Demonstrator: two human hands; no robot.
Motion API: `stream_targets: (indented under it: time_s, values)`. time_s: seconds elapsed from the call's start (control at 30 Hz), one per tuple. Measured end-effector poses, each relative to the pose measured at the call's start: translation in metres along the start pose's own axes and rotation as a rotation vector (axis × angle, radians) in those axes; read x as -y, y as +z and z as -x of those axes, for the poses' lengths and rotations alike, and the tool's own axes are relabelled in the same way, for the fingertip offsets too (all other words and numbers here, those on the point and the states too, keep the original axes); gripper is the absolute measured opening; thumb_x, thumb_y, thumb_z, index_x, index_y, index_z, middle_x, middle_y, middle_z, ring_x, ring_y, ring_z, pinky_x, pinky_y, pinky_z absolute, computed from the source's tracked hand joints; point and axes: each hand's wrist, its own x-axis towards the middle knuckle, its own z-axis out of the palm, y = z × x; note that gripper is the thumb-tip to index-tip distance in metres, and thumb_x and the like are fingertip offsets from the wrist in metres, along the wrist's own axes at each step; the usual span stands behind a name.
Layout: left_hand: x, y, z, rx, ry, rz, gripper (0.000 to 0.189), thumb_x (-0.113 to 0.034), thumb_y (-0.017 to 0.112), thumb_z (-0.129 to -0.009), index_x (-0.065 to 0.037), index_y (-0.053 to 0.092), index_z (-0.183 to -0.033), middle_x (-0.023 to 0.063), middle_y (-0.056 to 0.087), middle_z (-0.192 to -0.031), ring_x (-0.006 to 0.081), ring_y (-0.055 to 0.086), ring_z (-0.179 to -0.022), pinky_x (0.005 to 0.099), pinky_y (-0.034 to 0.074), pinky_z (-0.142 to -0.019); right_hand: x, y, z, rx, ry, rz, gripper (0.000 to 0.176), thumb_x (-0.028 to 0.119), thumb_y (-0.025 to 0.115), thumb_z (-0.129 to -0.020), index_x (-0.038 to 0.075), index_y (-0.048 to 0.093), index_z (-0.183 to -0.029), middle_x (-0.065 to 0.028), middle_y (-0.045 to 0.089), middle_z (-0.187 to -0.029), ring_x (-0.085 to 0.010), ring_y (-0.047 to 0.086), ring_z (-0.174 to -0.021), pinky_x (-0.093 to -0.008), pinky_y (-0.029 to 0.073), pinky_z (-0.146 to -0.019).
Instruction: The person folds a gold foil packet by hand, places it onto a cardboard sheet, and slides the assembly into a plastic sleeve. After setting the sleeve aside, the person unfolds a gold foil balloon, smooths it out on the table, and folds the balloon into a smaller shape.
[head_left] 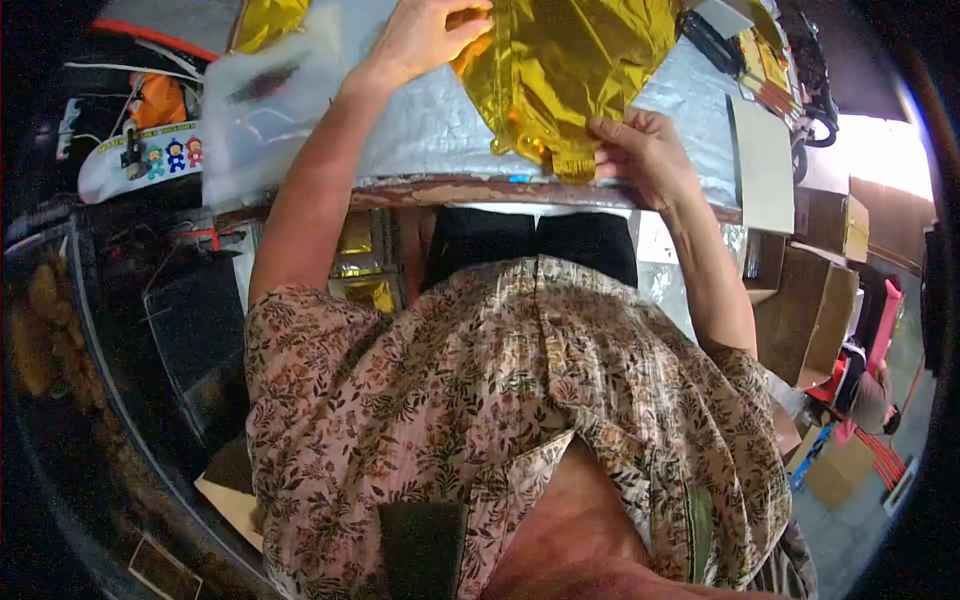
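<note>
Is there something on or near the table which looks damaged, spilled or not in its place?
The table's front edge looks worn: its brown surface is patchy and uneven. The gold foil in the right hand is creased, perhaps normal for thin material. No spill stands out.

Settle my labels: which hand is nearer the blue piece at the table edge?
Right. The right hand holds the gold foil low, near the blue piece; the left hand is farther, at the foil's left edge.
</note>
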Motion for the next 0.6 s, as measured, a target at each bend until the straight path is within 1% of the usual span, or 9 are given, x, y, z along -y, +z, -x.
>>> stream_targets:
  time_s: [0.1,0.13,0.17,0.23,0.27,0.43,0.6]
  values:
    - [-0.003,0.005,0.004,0.030,0.040,0.021,0.029,-0.019,0.075,-0.090,0.001,0.073,-0.110,0.0172,0.071,-0.119,0.0371,0.064,-0.113,0.0442,0.052,-0.095,-0.004,0.000,0.000,0.048,-0.022,-0.034,0.016,0.011,0.065,-0.100,-0.003,0.069,-0.105,-0.0117,0.074,-0.086,-0.0172,0.072,-0.066,-0.0275,0.060,-0.056]
    - [-0.003,0.008,0.007,0.040,0.031,0.032,0.029,-0.019,0.075,-0.090,0.001,0.073,-0.110,0.0172,0.071,-0.119,0.0371,0.064,-0.113,0.0442,0.052,-0.095,-0.004,-0.002,0.001,0.057,-0.040,0.005,0.015,0.012,0.065,-0.100,-0.003,0.068,-0.103,-0.0125,0.075,-0.088,-0.0167,0.072,-0.065,-0.0264,0.059,-0.056]
    - [-0.003,0.010,0.008,0.030,0.061,0.017,0.029,-0.019,0.075,-0.089,0.001,0.073,-0.110,0.0171,0.072,-0.119,0.0368,0.064,-0.112,0.0440,0.052,-0.095,-0.004,-0.004,0.001,0.053,-0.028,0.003,0.015,0.012,0.065,-0.100,-0.003,0.068,-0.103,-0.0125,0.075,-0.088,-0.0167,0.072,-0.065,-0.0264,0.059,-0.056]
    - [-0.003,0.012,0.009,0.022,0.087,0.005,0.028,-0.019,0.075,-0.089,0.001,0.073,-0.109,0.0170,0.072,-0.118,0.0365,0.065,-0.111,0.0437,0.052,-0.094,-0.004,-0.007,0.002,0.045,-0.049,0.205,0.015,0.013,0.065,-0.101,-0.002,0.069,-0.099,-0.0110,0.075,-0.086,-0.0145,0.071,-0.062,-0.0245,0.057,-0.054]
    - [-0.003,0.013,0.009,0.029,0.089,0.012,0.028,-0.019,0.076,-0.089,0.001,0.073,-0.108,0.0168,0.072,-0.117,0.0360,0.066,-0.110,0.0433,0.052,-0.094,-0.006,-0.005,0.003,0.027,-0.072,0.222,0.017,0.015,0.066,-0.101,0.000,0.068,-0.094,-0.0096,0.074,-0.083,-0.0120,0.069,-0.059,-0.0228,0.054,-0.052]
    - [-0.003,0.015,0.011,0.032,0.058,0.061,0.027,-0.019,0.077,-0.088,0.001,0.073,-0.107,0.0162,0.073,-0.113,0.0346,0.067,-0.107,0.0421,0.053,-0.092,-0.010,0.007,0.012,-0.028,-0.105,0.246,0.018,0.015,0.066,-0.101,0.001,0.067,-0.090,-0.0085,0.074,-0.081,-0.0106,0.067,-0.057,-0.0216,0.052,-0.051]
    - [-0.001,0.017,0.011,0.016,0.104,0.008,0.027,-0.019,0.077,-0.088,0.001,0.073,-0.106,0.0166,0.073,-0.114,0.0348,0.067,-0.108,0.0422,0.053,-0.093,-0.010,0.012,0.012,-0.030,-0.111,0.258,0.019,0.015,0.067,-0.100,0.002,0.066,-0.087,-0.0078,0.074,-0.079,-0.0102,0.067,-0.056,-0.0210,0.050,-0.049]
